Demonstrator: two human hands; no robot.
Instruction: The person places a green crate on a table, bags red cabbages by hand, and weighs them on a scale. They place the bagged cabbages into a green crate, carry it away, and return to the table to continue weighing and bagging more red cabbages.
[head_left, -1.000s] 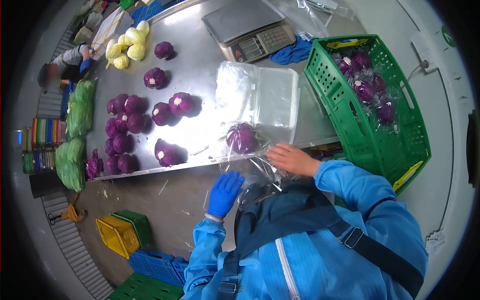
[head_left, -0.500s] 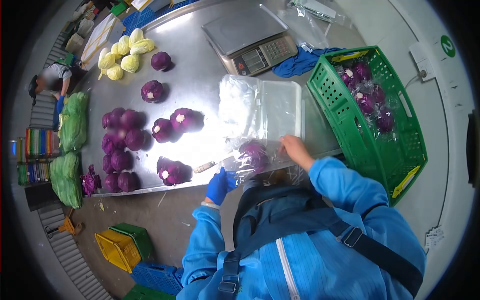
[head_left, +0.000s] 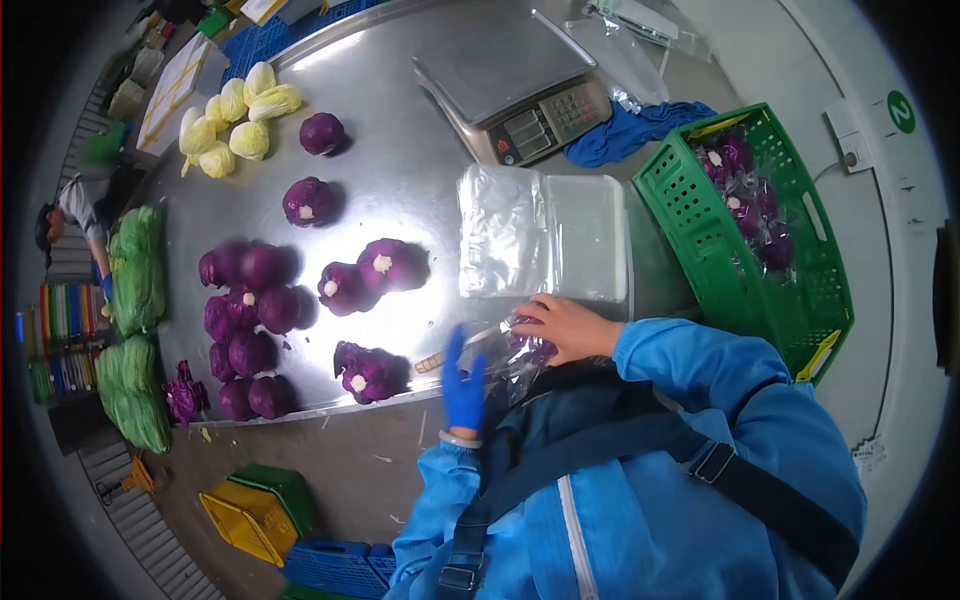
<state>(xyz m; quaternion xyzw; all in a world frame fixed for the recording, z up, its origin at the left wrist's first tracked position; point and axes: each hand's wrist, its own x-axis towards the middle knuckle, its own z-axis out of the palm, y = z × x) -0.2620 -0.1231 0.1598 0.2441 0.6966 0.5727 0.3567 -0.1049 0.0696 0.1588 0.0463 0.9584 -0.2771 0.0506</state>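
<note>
At the table's front edge, a red cabbage in a clear plastic bag [head_left: 526, 350] sits under my bare right hand [head_left: 566, 331], whose fingers curl over its top. My left hand [head_left: 463, 388], in a blue glove, is held up just left of the bag, fingers stretched out and holding nothing. A knife with a wooden handle [head_left: 430, 363] lies on the table behind the glove, its blade partly hidden. Beyond my right hand is a stack of clear plastic bags [head_left: 590, 240]. Further left, several loose red cabbages [head_left: 365, 372] rest on the metal table [head_left: 400, 140].
On the right stands a green crate [head_left: 700, 230] with bagged red cabbages [head_left: 740, 212]. A scale [head_left: 510, 70] and a blue cloth [head_left: 640, 130] are at the back. Chinese cabbages [head_left: 250, 140] lie far left, near another person [head_left: 80, 205]. Yellow crate [head_left: 250, 520] on the floor.
My right hand has moved left from beside the bag stack onto the bagged cabbage. The gloved left hand has let go of the bag and opened. The view has shifted slightly.
</note>
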